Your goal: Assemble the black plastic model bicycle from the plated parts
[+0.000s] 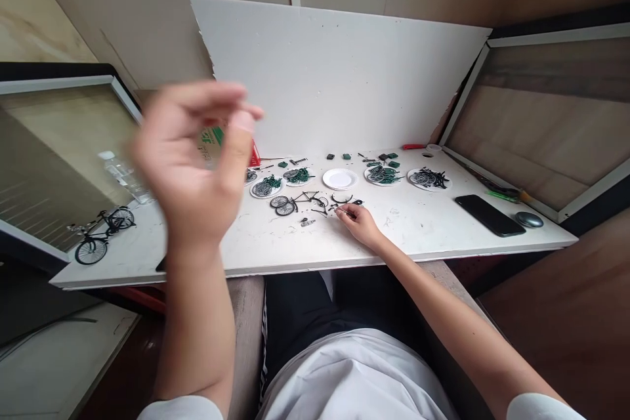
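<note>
My left hand (197, 151) is raised close to the camera above the table's left side, smeared by motion. Its fingers curl and the thumb meets the fingertips; whether anything is between them is too blurred to make out. On the tabletop, my right hand (358, 222) pinches a small dark part (349, 213), mostly covered by the fingers. Just left of it lies a black model bicycle frame (309, 198) with small wheels (284, 206) beside it. Curved black pieces (341, 199) lie beyond the right hand. A small greyish part (308, 222) rests in front of the frame.
Plates of model parts (267, 187), (382, 174), (429, 178) line the back, with a white plate (339, 178) between. An assembled model bicycle (104, 233) and a plastic bottle (123, 174) stand left. A phone (489, 215) and a rounded grey object (529, 219) lie right.
</note>
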